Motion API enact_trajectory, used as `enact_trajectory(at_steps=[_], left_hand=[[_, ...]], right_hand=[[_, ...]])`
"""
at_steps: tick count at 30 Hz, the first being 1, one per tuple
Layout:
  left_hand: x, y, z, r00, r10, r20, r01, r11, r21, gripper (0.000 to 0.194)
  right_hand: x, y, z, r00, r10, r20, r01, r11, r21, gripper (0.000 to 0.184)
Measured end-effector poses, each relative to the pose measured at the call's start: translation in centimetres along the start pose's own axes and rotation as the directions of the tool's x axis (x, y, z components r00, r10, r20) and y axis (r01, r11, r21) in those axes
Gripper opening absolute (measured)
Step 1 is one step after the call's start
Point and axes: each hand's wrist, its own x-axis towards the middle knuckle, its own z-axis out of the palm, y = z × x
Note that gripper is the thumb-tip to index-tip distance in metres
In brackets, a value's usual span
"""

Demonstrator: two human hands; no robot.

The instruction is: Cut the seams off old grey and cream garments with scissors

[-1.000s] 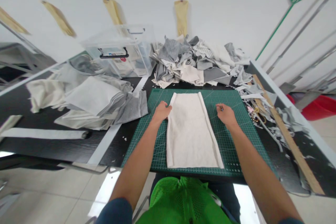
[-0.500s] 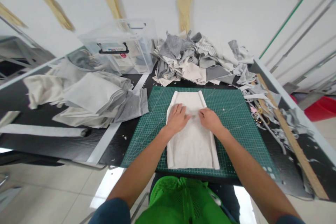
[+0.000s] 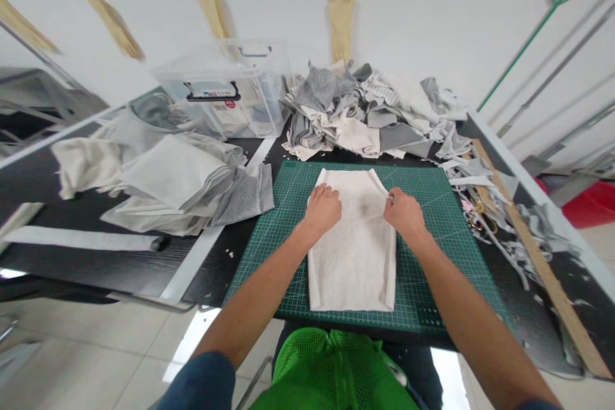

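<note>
A cream cloth piece (image 3: 353,250) lies flat on the green cutting mat (image 3: 432,250), its long side edges rolled up. My left hand (image 3: 323,208) rests on the cloth's upper left part with fingers curled down onto it. My right hand (image 3: 405,213) is at the cloth's upper right edge, its fingers pinched on the rolled edge.
A heap of grey and white fabric scraps (image 3: 365,112) lies behind the mat. Folded cloths (image 3: 173,182) and a clear plastic box (image 3: 225,90) are at the left. A wooden ruler (image 3: 533,256) and scissors (image 3: 478,218) among trimmings lie at the right. A green mesh item (image 3: 336,371) sits below the table edge.
Both hands went from the cloth's outer edges to its middle, then spread apart again toward the upper edges. The cloth has shifted slightly and its right edge sits further in.
</note>
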Motion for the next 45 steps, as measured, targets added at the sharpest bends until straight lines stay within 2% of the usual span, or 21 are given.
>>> enact_trajectory(at_steps=[3, 7, 10, 14, 18, 20, 22, 24, 25, 27, 31, 37, 45], left_hand=[[2.5, 0.6, 0.3, 0.998, 0.059, 0.006, -0.059, 0.996, -0.07, 0.028], [4.6, -0.1, 1.6, 0.999, 0.05, -0.012, -0.051, 0.997, -0.06, 0.029], [4.9, -1.0, 2.7, 0.998, 0.064, -0.025, -0.065, 0.998, -0.025, 0.029], [4.5, -1.7, 3.6, 0.995, 0.042, -0.086, -0.044, 0.999, -0.018, 0.034], [4.2, -1.5, 3.7, 0.997, 0.049, -0.064, -0.051, 0.998, -0.032, 0.044], [4.1, -1.0, 3.7, 0.994, 0.106, -0.032, -0.107, 0.993, -0.044, 0.046], [4.2, -0.5, 3.8, 0.987, 0.161, -0.008, -0.161, 0.986, -0.051, 0.047], [4.2, -0.4, 3.9, 0.983, 0.185, 0.009, -0.184, 0.981, -0.053, 0.048], [4.1, -0.5, 3.9, 0.983, 0.181, 0.016, -0.18, 0.982, -0.053, 0.049], [4.0, -1.1, 3.9, 0.989, 0.146, 0.029, -0.144, 0.988, -0.056, 0.054], [3.5, -2.9, 3.8, 0.996, 0.033, 0.08, -0.028, 0.998, -0.059, 0.068], [3.2, -4.8, 3.6, 0.988, -0.074, 0.137, 0.084, 0.994, -0.063, 0.075], [2.3, -7.3, 3.7, 0.955, -0.252, 0.157, 0.258, 0.966, -0.02, 0.082]], right_hand=[[1.9, -2.6, -0.3, 0.997, 0.045, -0.06, -0.041, 0.997, 0.072, 0.032], [4.4, -4.5, -0.4, 0.995, 0.102, -0.018, -0.1, 0.99, 0.097, 0.027], [5.6, -4.1, -0.2, 0.992, 0.117, -0.041, -0.113, 0.991, 0.077, 0.024], [6.6, -2.2, 0.3, 0.99, 0.135, -0.05, -0.133, 0.99, 0.035, 0.045], [7.4, -1.2, 0.9, 0.984, 0.169, -0.063, -0.165, 0.984, 0.064, 0.034], [7.5, -1.8, 1.5, 0.991, 0.079, -0.105, -0.067, 0.992, 0.108, 0.036], [7.5, -2.8, 2.3, 0.982, -0.132, -0.133, 0.152, 0.977, 0.151, 0.044], [7.4, -3.7, 3.3, 0.917, -0.38, -0.124, 0.396, 0.905, 0.157, 0.051], [7.3, -3.9, 3.8, 0.879, -0.466, -0.1, 0.476, 0.869, 0.134, 0.053], [6.9, -3.8, 4.7, 0.845, -0.533, -0.042, 0.535, 0.843, 0.06, 0.054], [6.0, -1.7, 5.5, 0.878, -0.478, -0.012, 0.476, 0.876, -0.076, 0.048], [5.3, 1.7, 4.9, 0.949, -0.31, -0.051, 0.3, 0.944, -0.139, 0.048], [5.0, 2.4, 4.8, 0.971, -0.226, -0.08, 0.216, 0.97, -0.108, 0.047]])
